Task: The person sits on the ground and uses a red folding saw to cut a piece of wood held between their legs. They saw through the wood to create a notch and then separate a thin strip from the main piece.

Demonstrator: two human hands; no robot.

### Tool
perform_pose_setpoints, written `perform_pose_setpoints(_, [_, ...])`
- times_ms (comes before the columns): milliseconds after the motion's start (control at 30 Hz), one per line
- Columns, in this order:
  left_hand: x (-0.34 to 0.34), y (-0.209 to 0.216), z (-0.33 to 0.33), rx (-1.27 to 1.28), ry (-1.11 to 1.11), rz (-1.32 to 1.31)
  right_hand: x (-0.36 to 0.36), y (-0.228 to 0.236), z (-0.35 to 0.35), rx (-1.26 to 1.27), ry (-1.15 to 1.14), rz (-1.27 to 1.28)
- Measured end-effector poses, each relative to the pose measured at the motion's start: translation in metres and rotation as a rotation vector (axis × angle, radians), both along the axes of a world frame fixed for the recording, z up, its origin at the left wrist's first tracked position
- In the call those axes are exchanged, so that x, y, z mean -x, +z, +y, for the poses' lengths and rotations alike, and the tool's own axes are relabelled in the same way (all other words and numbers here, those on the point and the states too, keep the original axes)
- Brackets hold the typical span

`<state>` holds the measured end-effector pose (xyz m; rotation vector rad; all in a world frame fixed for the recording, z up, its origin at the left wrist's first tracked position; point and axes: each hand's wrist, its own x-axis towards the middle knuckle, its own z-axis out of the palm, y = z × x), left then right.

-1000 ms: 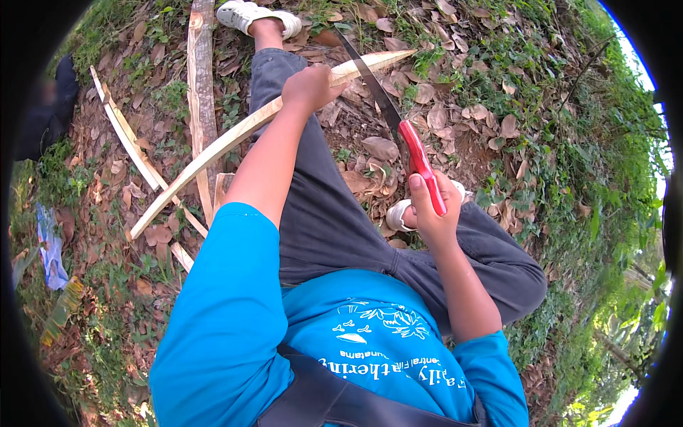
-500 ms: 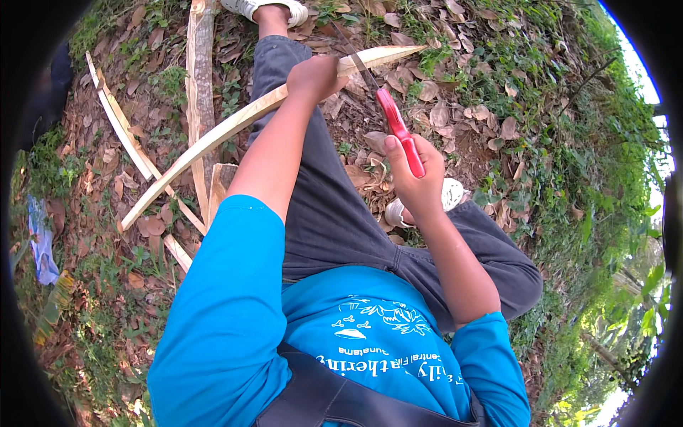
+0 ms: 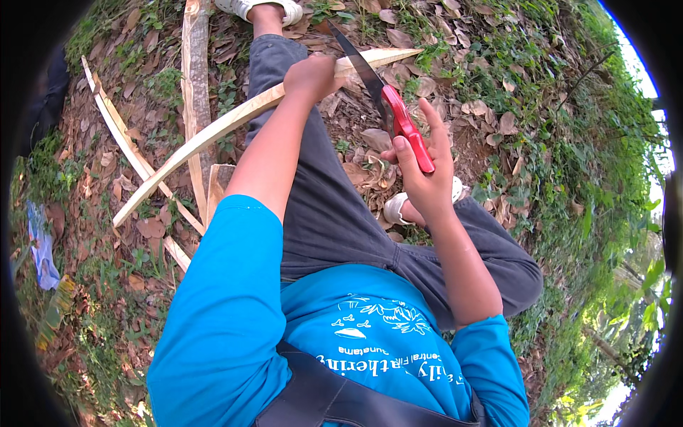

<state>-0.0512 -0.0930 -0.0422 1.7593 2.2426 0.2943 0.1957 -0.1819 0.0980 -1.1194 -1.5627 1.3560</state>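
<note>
My left hand (image 3: pixel 311 78) is closed round a long, curved strip of pale wood (image 3: pixel 196 144), near its pointed far-right end. The strip runs down to the left across my outstretched leg. In my right hand (image 3: pixel 432 178) is a hand saw (image 3: pixel 395 103) with a red handle and a dark, tapering blade. My thumb lies along the handle and the index finger is raised off it. The blade points up and left, and it overlaps the strip in view, just right of my left hand. Whether blade and wood touch, I cannot tell.
Several split wood pieces (image 3: pixel 117 124) lie at the left, near a bark-covered log (image 3: pixel 200 67). A blue plastic bag (image 3: pixel 43 245) rests at the far left. My legs in grey trousers (image 3: pixel 313 181) spread over ground with dry leaves and grass. Greenery (image 3: pixel 605 178) fills the right side.
The saw has turned in my right hand, so more of the blade's flat side shows. That hand's index finger has lifted away from the handle. My left hand keeps its hold on the strip.
</note>
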Motion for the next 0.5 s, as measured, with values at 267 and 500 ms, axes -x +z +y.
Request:
perform_pose_setpoints(267, [-0.001,-0.001,-0.002,-0.045,-0.019,0.025,-0.002,-0.01,0.003,-0.171,0.086,-0.131])
perform_pose_setpoints(500, [0.0,0.006,0.0,0.005,0.014,-0.021,0.003,-0.007,0.002,-0.166,0.088,-0.098])
